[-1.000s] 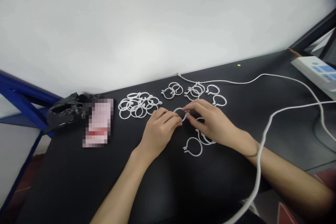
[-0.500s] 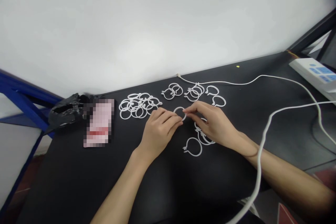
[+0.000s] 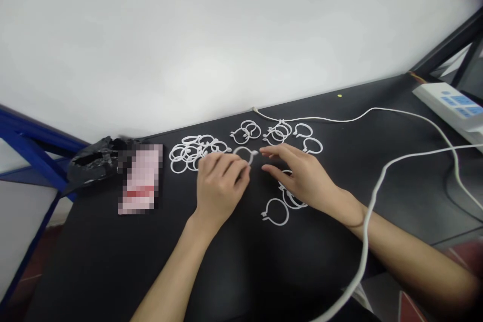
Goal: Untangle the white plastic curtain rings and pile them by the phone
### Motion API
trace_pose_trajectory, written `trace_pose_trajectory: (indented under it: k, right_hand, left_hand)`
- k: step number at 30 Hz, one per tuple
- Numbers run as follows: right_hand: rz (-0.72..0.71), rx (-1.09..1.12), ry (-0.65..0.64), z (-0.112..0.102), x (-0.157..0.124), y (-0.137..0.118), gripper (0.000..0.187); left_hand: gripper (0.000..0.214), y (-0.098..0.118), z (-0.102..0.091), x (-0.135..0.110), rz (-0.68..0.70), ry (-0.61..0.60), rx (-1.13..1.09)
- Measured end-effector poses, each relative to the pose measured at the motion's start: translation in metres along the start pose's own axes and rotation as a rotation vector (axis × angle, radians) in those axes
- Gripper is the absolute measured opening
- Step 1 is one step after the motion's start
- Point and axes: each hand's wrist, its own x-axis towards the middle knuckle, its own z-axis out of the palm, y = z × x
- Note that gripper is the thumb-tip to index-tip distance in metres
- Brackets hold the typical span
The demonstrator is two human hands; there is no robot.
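Note:
My left hand (image 3: 221,183) pinches a white plastic ring (image 3: 243,153) and carries it just right of a heap of closed white rings (image 3: 194,151) on the black table (image 3: 113,261). My right hand (image 3: 298,173) hovers beside it with fingers stretched apart, holding nothing. Under and beside that hand lie a few open rings (image 3: 277,211). Behind both hands sit two more small clusters of rings (image 3: 247,131) (image 3: 279,133).
A black crumpled bag (image 3: 96,158) and a pink blurred packet (image 3: 141,178) lie at the left. White cables (image 3: 377,186) cross the table's right side over my right forearm. A white power strip (image 3: 449,105) sits far right. A blue frame (image 3: 30,151) borders the left edge.
Both hands held one ring between them; now my right hand has let go and spread open, and my left hand has moved the ring left toward the heap.

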Motion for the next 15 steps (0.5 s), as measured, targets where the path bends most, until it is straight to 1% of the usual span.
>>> trace_pose_trajectory:
  k: [2, 4, 7, 10, 13, 15]
  right_hand:
    - [0.018, -0.083, -0.003, -0.002, 0.001, 0.003, 0.034]
    - [0.039, -0.156, 0.016, -0.005, 0.002, 0.005, 0.032]
    - [0.055, -0.212, 0.034, -0.007, 0.003, 0.006, 0.027]
    - [0.052, -0.248, 0.020, -0.007, 0.002, 0.006, 0.026]
    - [0.087, -0.325, 0.009, -0.009, 0.003, 0.008, 0.026]
    - [0.149, -0.394, -0.016, -0.014, 0.005, 0.011, 0.022]
  left_hand:
    - [0.002, -0.006, -0.003, 0.000, -0.099, 0.087, 0.175]
    - [0.004, -0.013, -0.004, -0.001, -0.200, 0.091, 0.304]
    - [0.012, -0.021, -0.005, -0.003, -0.310, -0.014, 0.418]
    - [0.015, -0.023, -0.005, -0.004, -0.367, -0.100, 0.446]
    - [0.016, -0.021, -0.004, -0.003, -0.416, -0.134, 0.432]
    - [0.018, -0.020, -0.004, -0.002, -0.428, -0.137, 0.409]
